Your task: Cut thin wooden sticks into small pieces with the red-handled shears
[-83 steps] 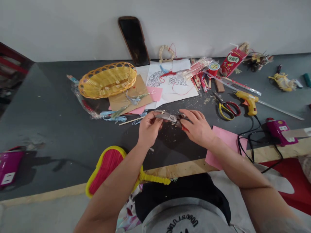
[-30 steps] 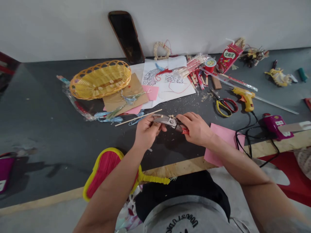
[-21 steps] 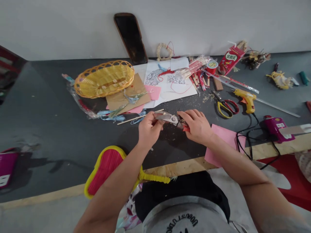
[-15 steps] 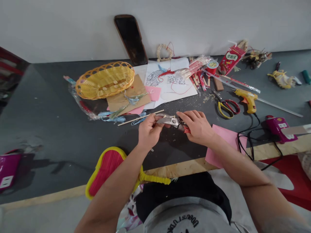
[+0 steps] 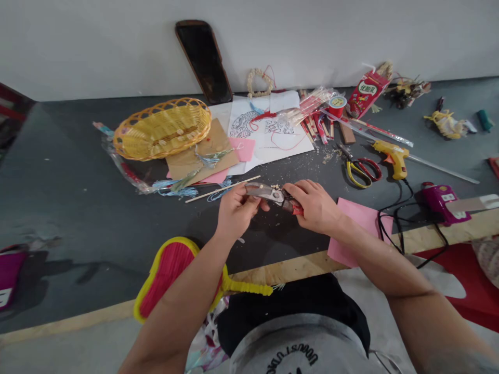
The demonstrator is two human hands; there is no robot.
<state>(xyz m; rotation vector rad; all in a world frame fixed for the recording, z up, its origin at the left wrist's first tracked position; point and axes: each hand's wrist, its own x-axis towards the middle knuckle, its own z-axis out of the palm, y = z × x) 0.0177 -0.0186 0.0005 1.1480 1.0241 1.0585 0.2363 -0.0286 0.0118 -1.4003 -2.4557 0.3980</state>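
Pruning shears (image 5: 268,193) with silver blades and red handles lie over the dark table. My right hand (image 5: 316,206) is closed round their handles. My left hand (image 5: 236,210) is closed at the blade tips, thumb and fingers pinched together; whatever is between them is hidden. Just beyond the pivot are small pale cut bits (image 5: 275,186). A thin pale stick (image 5: 210,194) lies slantwise behind my left hand, beside blue tassels (image 5: 175,188). Under my left forearm is a red fan with a yellow rim (image 5: 171,272), its handle at the table edge.
A yellow woven basket (image 5: 161,130) stands at the back left near a leaning phone (image 5: 205,62). Printed papers (image 5: 280,148), yellow-and-red-handled scissors (image 5: 359,171), a glue gun (image 5: 393,156) and a red drink carton (image 5: 366,93) lie to the right. Black cable (image 5: 405,228) crosses pink paper (image 5: 343,244).
The whole view has shifted slightly, so the table things appear a little further left. Both hands stay at the shears, with hardly any change in grip.
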